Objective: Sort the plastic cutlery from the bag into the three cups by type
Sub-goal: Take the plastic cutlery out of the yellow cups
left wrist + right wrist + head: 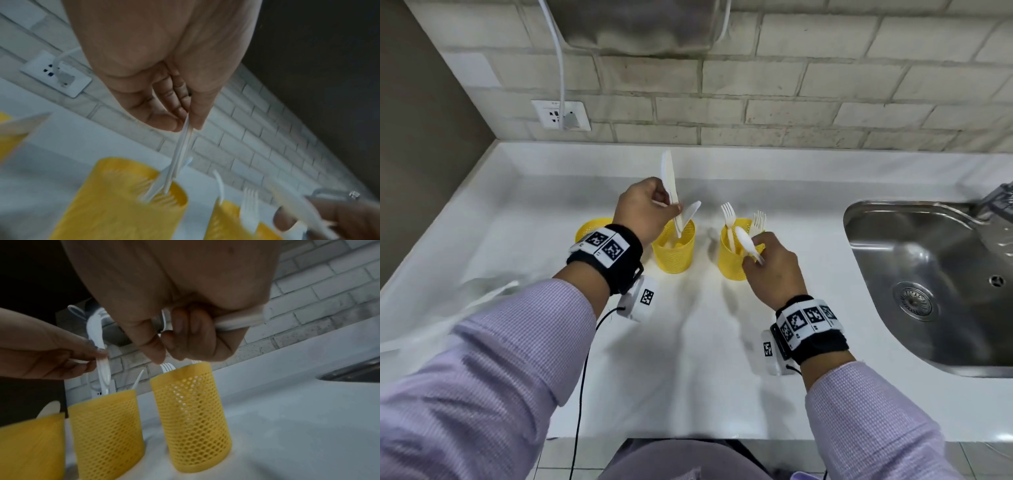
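**Knife going into the middle cup, spoon waiting**

The bag lies crumpled on the counter, left of the cups and partly behind the left sleeve; what remains in it cannot be told.

The left cup is mostly hidden behind the left wrist. The right-wrist view shows one rounded white end rising from it, probably a spoon.

The left hand is closed in a pinch on a knife, blade up, handle dipping into the middle cup. Another knife already leans there. To do this well, I judge the handle should go further down inside the rim before the fingers let go, so it drops against the mesh wall and does not tip the light cup.

The right cup holds forks, tines up.

The right hand hovers just in front of that cup, fingers curled round the handle of a spoon, bowl pointing over the forks. It probably belongs in the left cup, so it should cross only once the left hand clears.
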Demonstrator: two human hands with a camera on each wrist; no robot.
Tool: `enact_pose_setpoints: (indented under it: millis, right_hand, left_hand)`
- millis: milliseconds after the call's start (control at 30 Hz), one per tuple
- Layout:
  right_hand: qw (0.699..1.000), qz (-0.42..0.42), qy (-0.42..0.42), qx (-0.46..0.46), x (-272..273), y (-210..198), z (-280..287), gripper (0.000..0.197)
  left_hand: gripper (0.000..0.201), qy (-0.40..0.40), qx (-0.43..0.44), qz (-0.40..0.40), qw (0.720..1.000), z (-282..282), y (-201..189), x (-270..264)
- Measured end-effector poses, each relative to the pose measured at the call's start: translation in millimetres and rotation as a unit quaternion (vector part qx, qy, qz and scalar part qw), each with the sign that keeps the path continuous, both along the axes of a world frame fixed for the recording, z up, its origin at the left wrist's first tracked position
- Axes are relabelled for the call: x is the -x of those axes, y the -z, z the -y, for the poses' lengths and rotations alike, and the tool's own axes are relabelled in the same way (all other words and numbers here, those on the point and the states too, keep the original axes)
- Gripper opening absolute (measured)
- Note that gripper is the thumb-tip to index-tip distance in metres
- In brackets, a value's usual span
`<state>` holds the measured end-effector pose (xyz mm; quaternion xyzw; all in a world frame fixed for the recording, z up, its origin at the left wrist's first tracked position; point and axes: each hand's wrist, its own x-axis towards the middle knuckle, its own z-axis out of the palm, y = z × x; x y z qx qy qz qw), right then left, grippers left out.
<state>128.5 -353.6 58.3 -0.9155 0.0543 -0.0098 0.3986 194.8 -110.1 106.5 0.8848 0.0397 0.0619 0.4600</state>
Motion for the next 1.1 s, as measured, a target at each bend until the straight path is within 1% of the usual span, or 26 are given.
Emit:
enact_pose_setpoints:
  millis: [67, 167, 267, 333, 367, 433, 533, 600, 667, 733, 767, 833, 900, 967, 1100]
  right_hand:
    - [0.999, -0.007, -0.022, 0.042, -0.6, 2.6, 2.3, 0.021]
    - [0.995, -0.017, -0.050, 0.081, -1.6, 4.2, 4.2, 0.017]
    - [0.995, -0.007, -0.053, 0.086, -2.1, 4.6, 4.4, 0.014]
    - [0.995, -0.004, -0.053, 0.090, -2.7, 5.7, 4.4, 0.011]
    - [0.995, -0.003, -0.053, 0.090, -3.0, 6.4, 4.1, 0.010]
    - [0.995, -0.003, -0.055, 0.085, -3.2, 7.8, 3.6, 0.010]
    - [0.995, -0.006, -0.056, 0.080, -3.0, 9.2, 2.9, 0.010]
    - [0.995, -0.006, -0.056, 0.078, -3.3, 10.2, 2.9, 0.008]
    - [0.996, -0.003, -0.052, 0.076, -3.8, 11.3, 3.1, 0.007]
    - [0.996, -0.001, -0.048, 0.074, -4.3, 12.0, 2.6, 0.007]
    - [0.996, 0.000, -0.046, 0.072, -4.9, 12.1, 2.0, 0.009]
    - [0.996, 0.002, -0.046, 0.072, -5.5, 11.6, -0.1, 0.013]
    - [0.996, 0.002, -0.047, 0.074, -5.0, 10.6, -2.2, 0.015]
    - [0.996, 0.001, -0.050, 0.074, -3.4, 9.8, -3.5, 0.016]
    - [0.996, -0.007, -0.049, 0.076, -1.6, 9.9, -5.5, 0.027]
  left_hand:
    - [0.021, -0.001, -0.051, -0.022, 0.998, 0.7, 10.4, -2.3]
    - [0.033, 0.001, -0.071, -0.050, 0.996, 1.5, 23.6, -2.2]
    - [0.057, -0.014, -0.067, -0.053, 0.996, 1.7, 28.7, 2.0]
    - [0.077, -0.038, -0.052, -0.028, 0.997, 1.9, 29.6, 6.9]
    - [0.083, -0.054, -0.052, -0.007, 0.997, 1.9, 29.8, 10.4]
    - [0.087, -0.073, -0.062, 0.048, 0.994, 2.8, 29.8, 19.4]
    - [0.087, -0.062, -0.091, 0.101, 0.989, 2.3, 30.7, 34.2]
    - [0.083, -0.044, -0.105, 0.110, 0.987, 1.0, 34.0, 41.7]
    - [0.068, -0.015, -0.134, 0.109, 0.985, -0.1, 38.0, 47.0]
    - [0.048, 0.037, -0.204, 0.078, 0.975, -0.2, 41.8, 50.6]
    - [0.042, 0.064, -0.245, 0.056, 0.966, -0.2, 43.7, 51.9]
    - [0.036, 0.097, -0.309, 0.024, 0.946, -0.4, 47.0, 53.7]
    - [0.029, 0.102, -0.330, 0.014, 0.938, -0.3, 48.5, 54.0]
    - [0.023, 0.105, -0.334, 0.017, 0.937, 0.0, 49.6, 53.8]
    - [0.021, 0.115, -0.332, 0.024, 0.936, 0.6, 52.0, 56.8]
